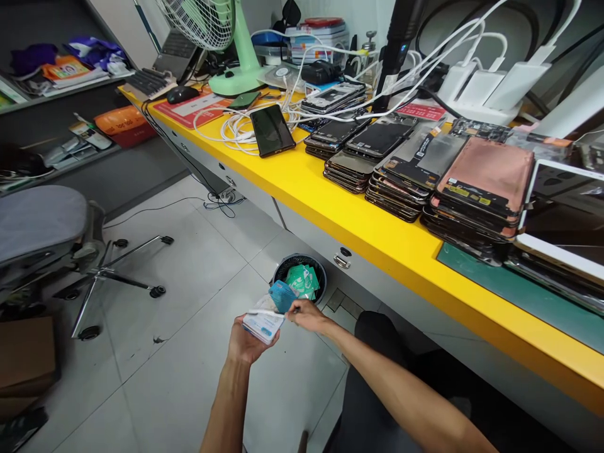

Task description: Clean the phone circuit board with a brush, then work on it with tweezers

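Note:
My left hand point(250, 343) holds a stack of white and blue card-like packets point(265, 326) from below, over the floor. My right hand point(309, 314) is closed in a pinch at the stack's right side, on a blue packet point(282, 296) that stands up at an angle. A pale strip along the stack's top reaches the right fingertips; whether it is part of the packet I cannot tell. Just beyond the hands stands a dark waste bin point(322, 277) with green packets point(302, 281) inside.
A yellow workbench point(311, 179) runs along the right, with stacks of phone screens point(401, 170), a black phone point(272, 130), white cables point(236, 132), chargers point(486, 88) and a green fan point(243, 50). An office chair point(42, 217) and a cardboard box point(26, 355) stand at left.

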A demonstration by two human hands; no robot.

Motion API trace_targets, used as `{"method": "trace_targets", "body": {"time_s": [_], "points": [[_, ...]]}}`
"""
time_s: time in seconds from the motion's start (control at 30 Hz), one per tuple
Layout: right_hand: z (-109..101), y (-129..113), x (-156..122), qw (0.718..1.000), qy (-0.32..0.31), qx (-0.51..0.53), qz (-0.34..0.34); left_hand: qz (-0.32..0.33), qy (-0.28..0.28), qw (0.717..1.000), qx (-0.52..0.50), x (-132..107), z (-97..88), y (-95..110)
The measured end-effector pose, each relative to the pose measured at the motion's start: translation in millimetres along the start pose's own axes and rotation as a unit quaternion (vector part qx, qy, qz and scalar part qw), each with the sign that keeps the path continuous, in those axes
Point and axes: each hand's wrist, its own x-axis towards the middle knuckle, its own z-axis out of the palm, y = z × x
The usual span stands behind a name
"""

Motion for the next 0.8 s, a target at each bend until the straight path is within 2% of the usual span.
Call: {"method": "trace_targets", "body": {"time_s": [0.13, 0.33, 0.5, 0.67, 0.8], "points": [[-12.1, 6.6, 6.2, 0.997, 0.075, -0.001, 0.019, 0.016, -0.011, 1.000, -0.008, -6.0, -2.4, 0.4], [-10.9, 10.0, -6.5, 1.000, 0.015, 0.003, 0.003, 0.016, -0.019, 1.000, -0.015, -5.2, 3.3, 0.9], [-16.6, 14.6, -4.8, 0.996, 0.087, 0.004, 0.021, 0.021, -0.015, 1.000, -0.017, -7.0, 1.7, -1.7], [-16.3, 15.3, -2.9, 0.999, 0.040, 0.023, 0.018, 0.019, -0.021, 0.999, -0.019, -6.6, 5.3, 3.4], [-23.4, 19.0, 2.8, 0.995, 0.095, 0.037, 0.018, 0.016, -0.021, 1.000, -0.014, -6.3, 5.1, 4.9]]}}
